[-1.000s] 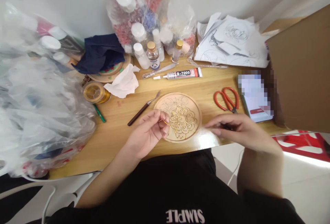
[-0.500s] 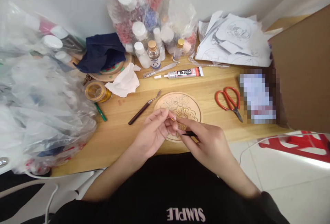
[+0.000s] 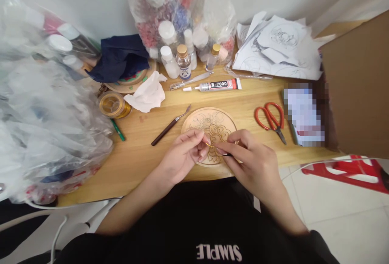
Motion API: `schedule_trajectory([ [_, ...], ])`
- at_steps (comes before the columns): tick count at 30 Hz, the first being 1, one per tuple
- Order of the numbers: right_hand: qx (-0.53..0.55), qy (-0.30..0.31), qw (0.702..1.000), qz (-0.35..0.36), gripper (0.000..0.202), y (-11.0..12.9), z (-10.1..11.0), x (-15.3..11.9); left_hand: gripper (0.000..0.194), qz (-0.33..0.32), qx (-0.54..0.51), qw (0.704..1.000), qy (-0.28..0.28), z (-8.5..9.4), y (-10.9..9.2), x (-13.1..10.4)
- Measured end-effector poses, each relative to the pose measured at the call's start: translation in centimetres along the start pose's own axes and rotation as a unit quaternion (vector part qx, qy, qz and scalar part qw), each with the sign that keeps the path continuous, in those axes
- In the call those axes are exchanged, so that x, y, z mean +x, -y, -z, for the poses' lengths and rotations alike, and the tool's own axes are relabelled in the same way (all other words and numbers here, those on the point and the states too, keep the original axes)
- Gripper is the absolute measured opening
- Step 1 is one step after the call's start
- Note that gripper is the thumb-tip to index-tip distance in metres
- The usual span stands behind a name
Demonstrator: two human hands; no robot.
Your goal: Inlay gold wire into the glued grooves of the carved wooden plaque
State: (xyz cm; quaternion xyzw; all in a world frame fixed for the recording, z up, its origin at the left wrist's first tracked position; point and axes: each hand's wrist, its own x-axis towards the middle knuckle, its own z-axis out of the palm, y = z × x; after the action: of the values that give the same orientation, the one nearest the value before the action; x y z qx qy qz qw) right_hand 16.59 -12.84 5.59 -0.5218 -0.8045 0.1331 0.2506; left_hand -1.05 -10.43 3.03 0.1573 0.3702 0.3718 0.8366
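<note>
Between the fingertips of my left hand (image 3: pixel 184 154), a short piece of gold wire (image 3: pixel 208 145) is pinched. My right hand (image 3: pixel 255 159) is closed around a slim dark tool (image 3: pixel 227 154), mostly hidden by the fingers, so its kind is unclear. Its fingertips are close to the wire's right end; whether they touch it I cannot tell. Both hands are over a round wooden board (image 3: pixel 189 123) bearing a drawn floral pattern, with gold wire outlines forming a flower on part of it. A dark-handled palette knife (image 3: pixel 168 130) lies left of the board.
Red-handled scissors (image 3: pixel 270 119) and a phone (image 3: pixel 305 114) lie to the right. Behind the board are a B-7000 glue tube (image 3: pixel 215 85) and small bottles (image 3: pixel 183 63). A gold wire spool (image 3: pixel 114 105), crumpled tissue (image 3: pixel 148 94) and plastic bags (image 3: pixel 51 126) occupy the left. A cardboard box (image 3: pixel 358 86) stands right.
My right hand has shifted slightly right, away from the left fingertips, so more of the wire and flower pattern shows. My left hand still pinches the wire.
</note>
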Motion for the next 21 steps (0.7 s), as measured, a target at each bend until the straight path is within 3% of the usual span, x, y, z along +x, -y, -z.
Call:
schedule_trajectory([
  [11, 0.085, 0.001, 0.996, 0.001, 0.021, -1.1, 0.2, -0.5, 0.024, -0.030, -0.020, 0.999, -0.006, 0.4, -0.9, 0.1],
  [21, 0.074, -0.054, 0.995, 0.048, 0.020, -1.7, 0.1, -0.8, 0.020, -0.086, 0.120, 0.987, -0.057, 1.1, -1.8, -0.3],
])
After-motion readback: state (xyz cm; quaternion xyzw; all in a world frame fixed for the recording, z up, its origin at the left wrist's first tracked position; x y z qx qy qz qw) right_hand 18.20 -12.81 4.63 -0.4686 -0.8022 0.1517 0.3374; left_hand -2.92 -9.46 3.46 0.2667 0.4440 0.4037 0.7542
